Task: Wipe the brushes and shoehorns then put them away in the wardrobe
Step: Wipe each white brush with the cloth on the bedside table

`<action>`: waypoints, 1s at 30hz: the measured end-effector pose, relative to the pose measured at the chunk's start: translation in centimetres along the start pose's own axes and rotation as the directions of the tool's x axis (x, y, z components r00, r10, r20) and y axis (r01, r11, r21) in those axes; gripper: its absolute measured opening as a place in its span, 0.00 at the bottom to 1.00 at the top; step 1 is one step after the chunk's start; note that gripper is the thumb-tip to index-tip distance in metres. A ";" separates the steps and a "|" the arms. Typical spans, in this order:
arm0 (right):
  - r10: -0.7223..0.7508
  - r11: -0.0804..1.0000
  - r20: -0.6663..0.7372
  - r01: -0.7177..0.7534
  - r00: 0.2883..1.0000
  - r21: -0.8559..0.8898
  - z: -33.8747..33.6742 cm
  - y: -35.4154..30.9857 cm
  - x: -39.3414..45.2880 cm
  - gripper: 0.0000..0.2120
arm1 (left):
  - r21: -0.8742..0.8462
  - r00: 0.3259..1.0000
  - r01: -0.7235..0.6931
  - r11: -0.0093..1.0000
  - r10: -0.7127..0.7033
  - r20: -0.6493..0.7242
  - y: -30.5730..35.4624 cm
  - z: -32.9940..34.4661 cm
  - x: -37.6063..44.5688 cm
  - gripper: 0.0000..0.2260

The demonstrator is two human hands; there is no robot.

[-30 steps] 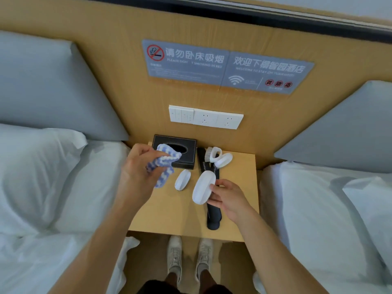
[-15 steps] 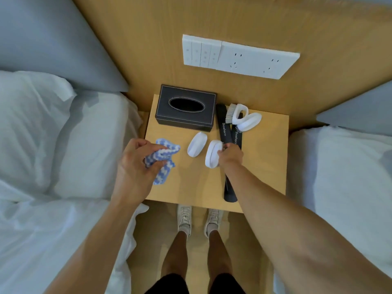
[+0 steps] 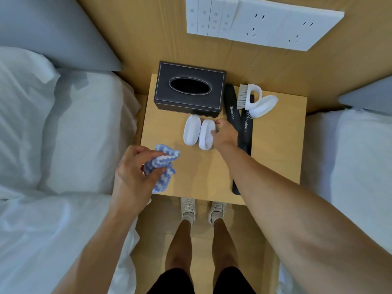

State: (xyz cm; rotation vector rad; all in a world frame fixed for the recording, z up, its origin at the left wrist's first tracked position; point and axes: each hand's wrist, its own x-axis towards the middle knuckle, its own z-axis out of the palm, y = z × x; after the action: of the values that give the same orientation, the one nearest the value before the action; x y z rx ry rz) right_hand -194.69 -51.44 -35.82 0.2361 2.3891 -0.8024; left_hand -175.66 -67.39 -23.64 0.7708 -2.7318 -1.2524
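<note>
On the wooden nightstand (image 3: 275, 149) two white oval brushes lie side by side: one (image 3: 191, 132) on the left, the other (image 3: 205, 134) held by the curled fingers of my right hand (image 3: 224, 134). My left hand (image 3: 133, 175) grips a bunched blue-and-white cloth (image 3: 163, 164) above the nightstand's front left corner. Two black shoehorns (image 3: 241, 128) lie lengthwise to the right of my right hand, partly under my forearm. Two more white brushes, one with bristles showing (image 3: 248, 96) and one leaning on it (image 3: 263, 106), sit at the back.
A black tissue box (image 3: 188, 88) stands at the back left of the nightstand. Beds with white linen (image 3: 63, 134) flank it on both sides. A white switch and socket panel (image 3: 261, 22) is on the wooden wall. My legs and shoes (image 3: 201, 209) are below the front edge.
My right hand has carried the white brush down onto the nightstand beside the other oval brush. My left hand with the cloth has drawn back toward the front left. The camera has tilted downward.
</note>
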 end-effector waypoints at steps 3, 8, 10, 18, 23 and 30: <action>0.000 1.000 0.010 0.000 1.000 0.026 -0.2 0.0 0.3 0.17 | -0.007 1.000 -0.012 1.000 0.011 -0.002 0.1 0.0 0.3 0.12; 0.027 1.000 -0.063 -0.027 0.998 -0.011 -0.4 -0.6 0.9 0.17 | 0.014 1.000 -0.029 0.999 0.029 0.005 0.4 0.2 1.0 0.12; 0.045 0.998 -0.077 -0.049 0.996 -0.042 -0.5 -0.7 0.9 0.17 | 0.025 1.000 -0.020 0.999 0.020 0.012 0.6 0.4 1.3 0.11; 0.007 0.999 -0.105 -0.012 0.994 -0.047 -2.9 -1.1 0.2 0.15 | -0.026 1.000 0.027 0.999 -0.027 0.014 2.4 1.4 3.2 0.11; 0.149 0.987 -0.299 -0.121 0.942 0.109 -6.6 0.0 1.1 0.10 | -0.064 1.000 -0.002 0.998 0.002 0.001 3.7 2.4 4.4 0.11; 0.330 0.933 -0.324 -0.253 0.887 0.257 -12.0 2.7 5.6 0.21 | -0.091 1.000 -0.022 0.996 0.023 0.012 4.4 3.4 4.7 0.11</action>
State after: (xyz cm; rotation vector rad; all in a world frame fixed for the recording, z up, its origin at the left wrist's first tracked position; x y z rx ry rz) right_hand -204.11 -42.19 -32.87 0.8817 2.5116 -0.9251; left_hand -182.43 -64.75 -23.53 0.7243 -2.6640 -1.3703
